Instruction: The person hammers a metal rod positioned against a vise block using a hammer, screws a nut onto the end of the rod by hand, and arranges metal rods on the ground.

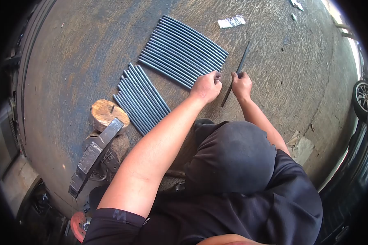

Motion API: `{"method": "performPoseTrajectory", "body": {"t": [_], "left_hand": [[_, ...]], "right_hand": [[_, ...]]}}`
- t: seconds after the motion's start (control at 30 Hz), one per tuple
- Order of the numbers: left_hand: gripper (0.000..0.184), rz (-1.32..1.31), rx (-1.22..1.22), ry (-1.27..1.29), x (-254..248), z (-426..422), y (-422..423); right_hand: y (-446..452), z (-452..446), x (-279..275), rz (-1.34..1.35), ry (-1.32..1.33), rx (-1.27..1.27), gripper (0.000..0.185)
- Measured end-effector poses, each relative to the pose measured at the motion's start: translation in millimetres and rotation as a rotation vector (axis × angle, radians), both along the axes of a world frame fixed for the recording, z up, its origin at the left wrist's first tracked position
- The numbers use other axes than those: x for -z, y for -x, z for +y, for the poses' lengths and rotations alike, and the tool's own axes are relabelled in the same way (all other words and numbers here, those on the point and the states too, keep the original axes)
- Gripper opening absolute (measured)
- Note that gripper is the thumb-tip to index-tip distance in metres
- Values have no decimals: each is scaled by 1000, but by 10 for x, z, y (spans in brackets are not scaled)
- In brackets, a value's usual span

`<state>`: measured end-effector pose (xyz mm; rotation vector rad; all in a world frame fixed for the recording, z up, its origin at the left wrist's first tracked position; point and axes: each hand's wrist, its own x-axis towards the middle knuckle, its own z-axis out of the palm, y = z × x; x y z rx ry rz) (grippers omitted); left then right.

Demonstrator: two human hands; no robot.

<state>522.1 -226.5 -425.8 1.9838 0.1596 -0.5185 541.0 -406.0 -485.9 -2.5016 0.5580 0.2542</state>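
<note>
My right hand (pixel 242 85) is closed around a dark metal rod (pixel 243 58), which slants from upper right to lower left above the floor. My left hand (pixel 207 87) is curled shut just left of it, beside the right ends of a row of metal rods (pixel 184 51). Whether anything sits in its fingers is hidden. The rods in that row lie side by side on the ground. A second, smaller batch of rods (pixel 141 98) lies fanned to the lower left, partly covered by my left forearm.
An anvil-like metal block (pixel 98 153) stands at lower left, against a wooden log (pixel 106 112) with a short metal piece on top. A red disc (pixel 77 226) is nearby. Silvery foil (pixel 232 21) lies on the worn floor. A car wheel (pixel 363 98) shows at right.
</note>
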Motion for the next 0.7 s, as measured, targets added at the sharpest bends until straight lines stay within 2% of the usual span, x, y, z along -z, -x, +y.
{"method": "performPoseTrajectory", "body": {"t": [0.13, 0.23, 0.43, 0.53, 0.6, 0.7], "left_hand": [[35, 39, 8, 16, 22, 36, 37], [34, 57, 49, -37, -47, 56, 69], [36, 29, 65, -49, -27, 192, 143], [34, -6, 33, -71, -41, 316, 181], [32, -43, 2, -89, -52, 391, 196], [32, -23, -23, -76, -28, 506, 250]], "right_hand": [[37, -287, 91, 150, 114, 34, 46], [40, -326, 18, 247, 91, -2, 45], [-221, -85, -154, 100, 159, -21, 41], [-572, 212, -207, 12, 92, -165, 37], [-811, 431, -82, -203, 98, -418, 32], [-982, 689, -57, 56, 209, -497, 30]]}}
